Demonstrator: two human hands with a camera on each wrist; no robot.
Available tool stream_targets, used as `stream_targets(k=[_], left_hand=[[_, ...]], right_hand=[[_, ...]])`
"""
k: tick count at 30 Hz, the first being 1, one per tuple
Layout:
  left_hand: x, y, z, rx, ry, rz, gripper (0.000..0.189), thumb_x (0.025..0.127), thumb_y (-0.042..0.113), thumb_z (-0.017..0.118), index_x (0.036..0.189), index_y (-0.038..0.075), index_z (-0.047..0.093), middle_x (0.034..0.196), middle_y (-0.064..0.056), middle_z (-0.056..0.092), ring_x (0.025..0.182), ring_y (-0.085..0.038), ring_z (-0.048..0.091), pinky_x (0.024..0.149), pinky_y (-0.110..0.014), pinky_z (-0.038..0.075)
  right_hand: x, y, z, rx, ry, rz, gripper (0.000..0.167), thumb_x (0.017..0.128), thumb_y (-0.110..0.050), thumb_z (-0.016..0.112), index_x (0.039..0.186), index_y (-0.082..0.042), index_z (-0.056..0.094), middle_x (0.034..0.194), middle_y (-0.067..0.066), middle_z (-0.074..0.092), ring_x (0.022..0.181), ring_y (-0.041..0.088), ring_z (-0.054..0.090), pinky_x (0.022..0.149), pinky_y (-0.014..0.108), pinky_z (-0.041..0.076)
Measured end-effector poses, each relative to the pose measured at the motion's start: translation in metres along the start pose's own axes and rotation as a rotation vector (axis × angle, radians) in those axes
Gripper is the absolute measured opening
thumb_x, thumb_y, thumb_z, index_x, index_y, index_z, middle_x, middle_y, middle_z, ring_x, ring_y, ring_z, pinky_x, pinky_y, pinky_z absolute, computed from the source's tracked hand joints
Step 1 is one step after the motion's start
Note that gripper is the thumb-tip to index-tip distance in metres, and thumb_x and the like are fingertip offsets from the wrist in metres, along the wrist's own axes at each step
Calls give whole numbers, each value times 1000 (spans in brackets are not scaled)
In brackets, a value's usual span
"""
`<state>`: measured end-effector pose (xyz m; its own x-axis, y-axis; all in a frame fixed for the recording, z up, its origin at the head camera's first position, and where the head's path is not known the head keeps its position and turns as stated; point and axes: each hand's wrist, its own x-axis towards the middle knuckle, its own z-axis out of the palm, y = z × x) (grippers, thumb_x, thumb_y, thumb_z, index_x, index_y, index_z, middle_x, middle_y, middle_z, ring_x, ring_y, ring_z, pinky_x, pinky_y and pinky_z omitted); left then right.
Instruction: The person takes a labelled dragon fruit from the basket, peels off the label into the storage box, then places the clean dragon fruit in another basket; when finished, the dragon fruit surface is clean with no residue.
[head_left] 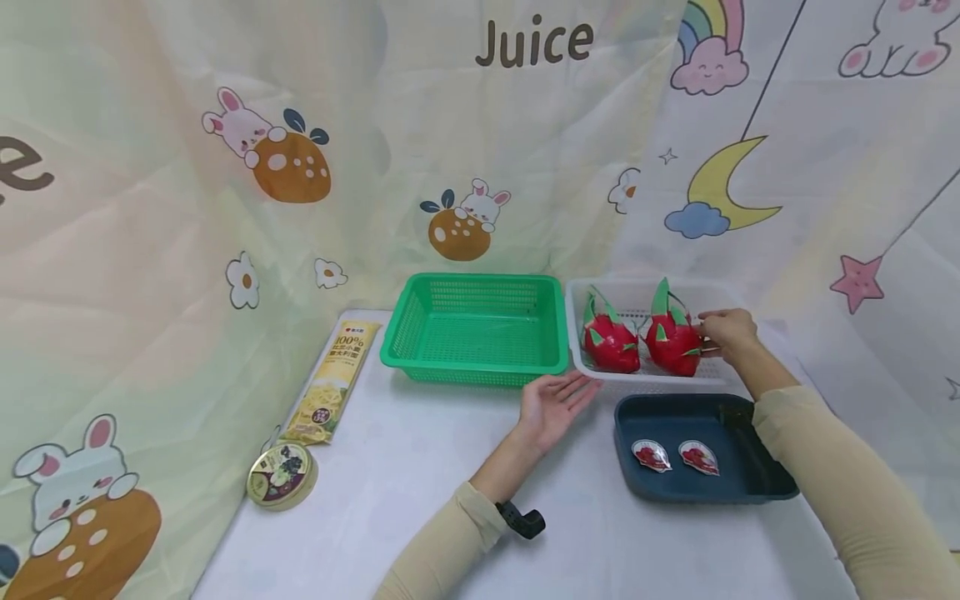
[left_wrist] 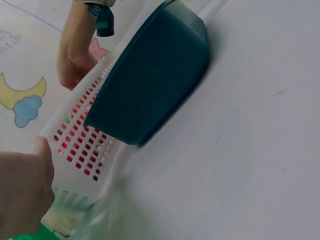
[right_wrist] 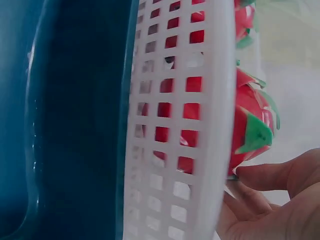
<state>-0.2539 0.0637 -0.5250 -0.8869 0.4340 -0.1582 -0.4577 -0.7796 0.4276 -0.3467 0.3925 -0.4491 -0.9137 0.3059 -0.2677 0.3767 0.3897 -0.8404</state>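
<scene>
Two red toy dragon fruits with green leaf tips stand side by side in a white perforated basket [head_left: 652, 379], one on the left [head_left: 611, 346] and one on the right [head_left: 675, 343]. My right hand [head_left: 729, 332] reaches in over the basket's right side and pinches the right dragon fruit [right_wrist: 252, 127] at its lower outer edge, thumb and fingers meeting there. My left hand [head_left: 553, 408] is palm up with loosely extended fingers, fingertips right at the basket's front left corner, and holds nothing. In the left wrist view, its thumb [left_wrist: 44, 155] points along the basket's wall.
Left of the white basket stands a green basket [head_left: 480, 375]. A dark blue tray [head_left: 705, 490] in front holds two small badges with red pictures [head_left: 651, 456]. At the far left lie a yellow pasta packet [head_left: 333, 383] and a round tin [head_left: 282, 477]. A printed cloth [head_left: 465, 108] hangs behind.
</scene>
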Motion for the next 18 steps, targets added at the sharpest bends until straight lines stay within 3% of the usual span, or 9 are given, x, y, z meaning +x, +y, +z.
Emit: stream_targets(k=[5,10,15,18], left_hand=[[-3,0,-1,10,-1,17,50,101,13,42,143,-14,47,147,-30,51,139,-44,51,120,-44,40],[-4,1,0,22,-13,24,51,101,13,42,144,-14,48,147,-29,53,139,-43,51,120,-43,40],[-3,2,0,35,-26,19,48,102,12,41,144,-12,51,147,-27,54,139,-41,52,119,-42,41],[-2,2,-2,29,-24,16,48,102,11,42,143,-12,52,146,-27,55,138,-41,53,119,-42,41]], right_hand=[[5,6,2,-27,-7,-1,53,105,-10,52,153,11,41,141,36,52,96,37,73,94,55,59],[6,6,2,-43,-4,-14,54,106,-13,52,153,11,41,141,37,51,102,42,72,97,56,57],[7,5,4,-104,-7,-39,52,105,-12,49,151,12,43,140,39,54,91,34,74,93,53,60],[8,4,7,-134,-8,-54,53,104,-11,50,151,12,43,141,39,54,94,35,73,91,51,61]])
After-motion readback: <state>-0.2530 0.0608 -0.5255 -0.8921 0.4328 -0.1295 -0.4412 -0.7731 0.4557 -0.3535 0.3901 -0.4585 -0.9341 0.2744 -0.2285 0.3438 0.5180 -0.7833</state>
